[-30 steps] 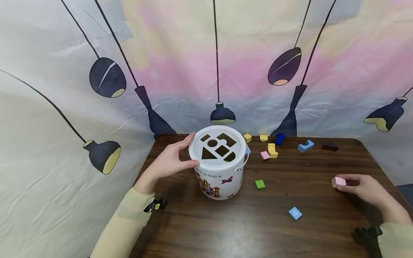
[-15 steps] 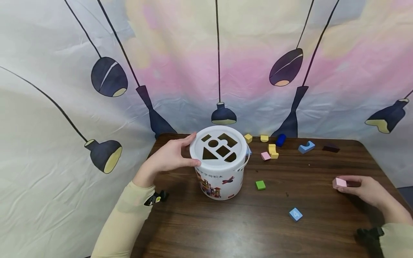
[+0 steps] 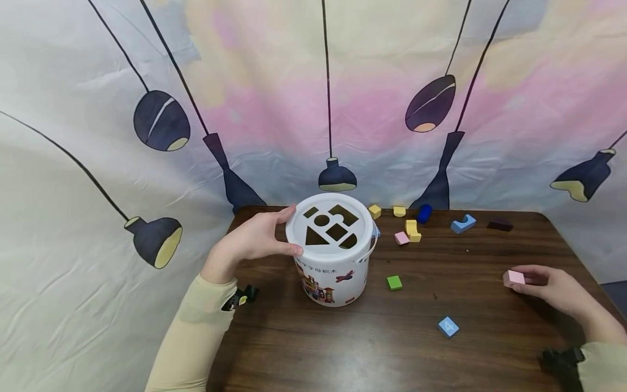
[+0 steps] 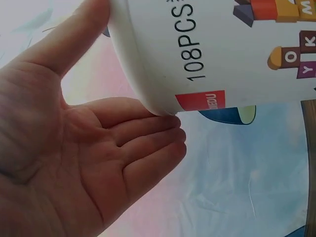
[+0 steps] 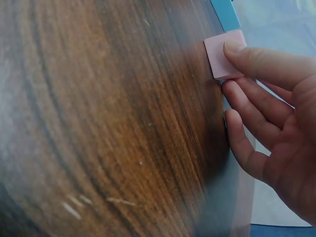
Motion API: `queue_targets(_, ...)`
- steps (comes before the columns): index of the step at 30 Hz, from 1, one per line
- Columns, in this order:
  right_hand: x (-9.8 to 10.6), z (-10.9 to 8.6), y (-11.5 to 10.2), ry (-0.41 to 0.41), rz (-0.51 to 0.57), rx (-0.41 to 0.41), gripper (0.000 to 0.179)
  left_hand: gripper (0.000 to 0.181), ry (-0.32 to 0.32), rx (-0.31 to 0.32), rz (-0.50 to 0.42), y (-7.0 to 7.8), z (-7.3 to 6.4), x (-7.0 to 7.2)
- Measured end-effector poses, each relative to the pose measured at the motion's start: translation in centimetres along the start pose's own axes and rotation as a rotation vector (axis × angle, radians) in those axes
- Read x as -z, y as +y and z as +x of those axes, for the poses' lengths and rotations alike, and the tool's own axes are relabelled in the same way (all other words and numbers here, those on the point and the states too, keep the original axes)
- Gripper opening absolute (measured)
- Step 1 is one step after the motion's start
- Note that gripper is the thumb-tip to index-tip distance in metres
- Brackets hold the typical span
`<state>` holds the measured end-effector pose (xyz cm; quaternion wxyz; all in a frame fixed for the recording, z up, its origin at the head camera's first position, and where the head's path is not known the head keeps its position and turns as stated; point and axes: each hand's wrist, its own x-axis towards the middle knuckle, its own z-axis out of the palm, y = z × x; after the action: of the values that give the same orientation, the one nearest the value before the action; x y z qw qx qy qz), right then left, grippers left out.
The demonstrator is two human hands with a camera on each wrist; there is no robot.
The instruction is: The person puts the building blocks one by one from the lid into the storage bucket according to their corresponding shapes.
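Observation:
A white toy bucket (image 3: 360, 283) stands upright on the table; its white lid (image 3: 320, 251) has several shaped holes. My left hand (image 3: 252, 239) rests against the lid's rim, thumb at the near side and fingers farther back. The left wrist view shows its fingers fairly straight, touching the edge of the bucket (image 4: 158, 59). At the table's right side, my right hand (image 3: 558, 286) pinches a pink block (image 3: 514, 278) between thumb and fingers. In the right wrist view the pink block (image 5: 222, 54) is at the tabletop; whether it touches cannot be told.
A green block (image 3: 394, 282) and a light blue block (image 3: 448, 326) lie between bucket and right hand. Farther back are a pink block (image 3: 401, 238), a yellow arch (image 3: 413, 231), a dark blue piece (image 3: 424, 214), a blue arch (image 3: 462, 224) and a dark brown piece (image 3: 500, 224).
The view shifts slightly. Both hands, the bucket and the blocks otherwise keep their places.

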<state>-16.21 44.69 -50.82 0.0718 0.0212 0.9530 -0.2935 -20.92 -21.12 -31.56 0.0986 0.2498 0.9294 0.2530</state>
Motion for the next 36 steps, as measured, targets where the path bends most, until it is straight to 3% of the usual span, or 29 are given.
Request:
queue_targets(17,0.0,-0.2,-0.2,0.024,-0.03,-0.021,0.079,0.104,-0.023,0.007,0.065,0.1,0.5,0.5)
queue_targets(27,-0.4,-0.3,-0.3,0.091,-0.003,-0.037,0.077,0.103,-0.022,0.009,0.073,0.0,0.8,0.7)
queue_targets(36,-0.1,-0.1,-2.5,0.111,0.047,0.013,0.074,0.104,-0.026,0.003,0.053,-0.1,0.5,0.6)
